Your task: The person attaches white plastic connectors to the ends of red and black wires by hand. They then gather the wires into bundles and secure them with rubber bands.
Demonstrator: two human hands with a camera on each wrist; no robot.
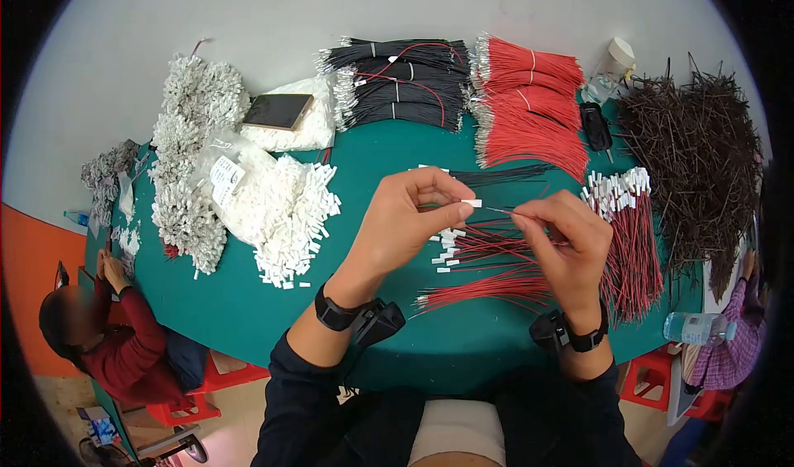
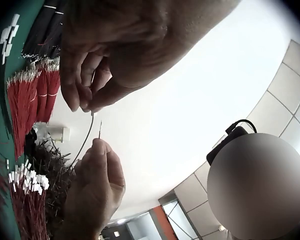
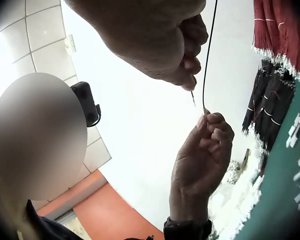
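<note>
Between the thumb and forefinger of my left hand (image 1: 405, 223) is a small white connector housing (image 1: 475, 203), seen over the table in the head view. A dark wire (image 3: 206, 70) runs out of those fingertips in the right wrist view and passes behind my right hand. My right hand (image 1: 566, 239) pinches a thin wire close to its end. The bare metal tip (image 2: 100, 129) of that wire points at the housing, with a small gap between them. Below the hands lie red and black wires (image 1: 488, 287), several with white housings on their ends.
Loose white housings (image 1: 294, 219) spill from a bag at left, beside a phone (image 1: 279, 111). Black wire bundles (image 1: 397, 86) and red bundles (image 1: 529, 103) lie at the back. Finished-looking red wires (image 1: 633, 260), a dark wire heap (image 1: 695, 161) and a bottle (image 1: 699, 329) are at right. People sit at both sides.
</note>
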